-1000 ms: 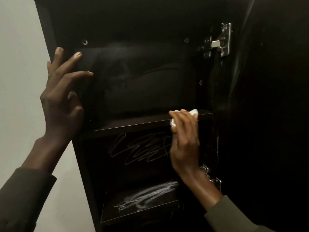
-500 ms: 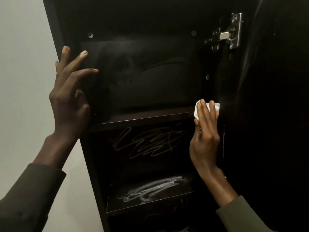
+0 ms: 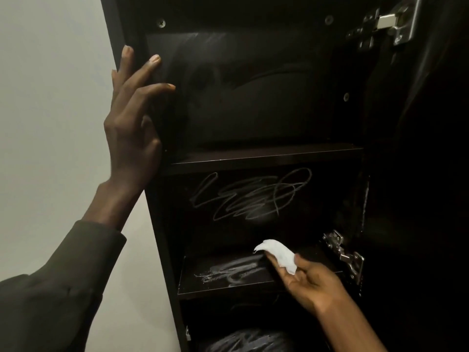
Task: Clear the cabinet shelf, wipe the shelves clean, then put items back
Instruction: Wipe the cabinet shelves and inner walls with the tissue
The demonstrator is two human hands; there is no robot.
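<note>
While the dark cabinet (image 3: 132,36) stands open, its one chalk-smeared shelf (image 3: 228,271) lies just left of the right hand (image 3: 312,283), its streaks running left to right. The left hand (image 3: 132,123), much farther off, rests straight-fingered on the cabinet's side edge. One white wipe (image 3: 279,252) is pinched by the right fingers (image 3: 274,265), just above that shelf.

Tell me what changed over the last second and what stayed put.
The right hand carried the white cloth rightward along the upper shelf edge, then dropped down to just above the lower shelf with its white smears, palm turned up. It keeps hold of the cloth. The left hand stays braced on the cabinet's left side; scribbles and smears remain unwiped.
</note>
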